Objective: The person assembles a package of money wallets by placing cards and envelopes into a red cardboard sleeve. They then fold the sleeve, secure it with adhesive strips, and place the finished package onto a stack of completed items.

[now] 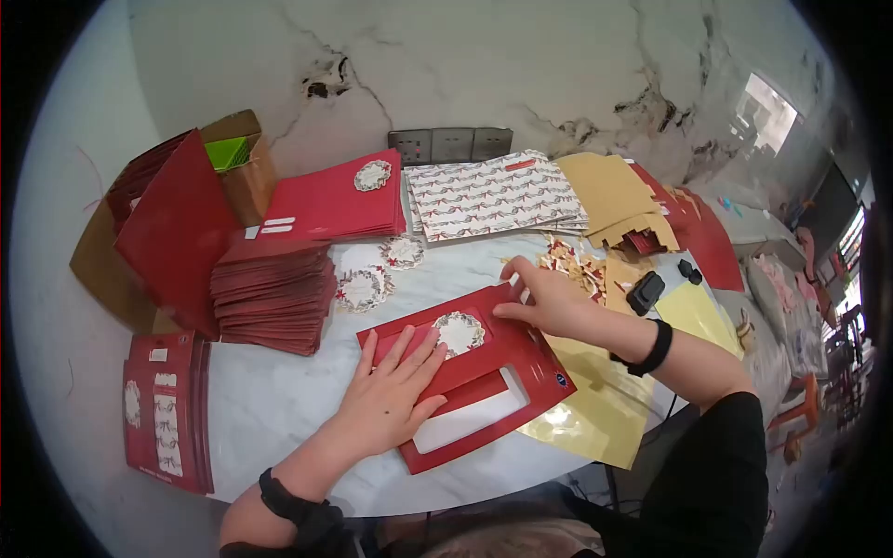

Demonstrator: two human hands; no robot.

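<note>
A red card folder (pixel 549 372) with a white cut-out window (pixel 474 409) lies tilted on the marble table. On its upper part sits a round white wreath-patterned tag (pixel 459 335). My left hand (pixel 395 386) rests flat on the folder with its fingers spread, fingertips beside the tag. At the folder's upper right edge is my right hand (pixel 535 298), its thumb and forefinger curved and apart, with nothing visible between them. More wreath tags (pixel 361 288) lie behind the folder at the left.
Red envelopes (pixel 274 293) are stacked at left, near a cardboard box (pixel 102 270). Further back are red sheets (pixel 326 200) and patterned sheets (pixel 493 195). Paper scraps (pixel 572 265), a black object (pixel 646 293) and yellow sheets (pixel 595 409) lie at right. More red folders (pixel 167 409) stand front left.
</note>
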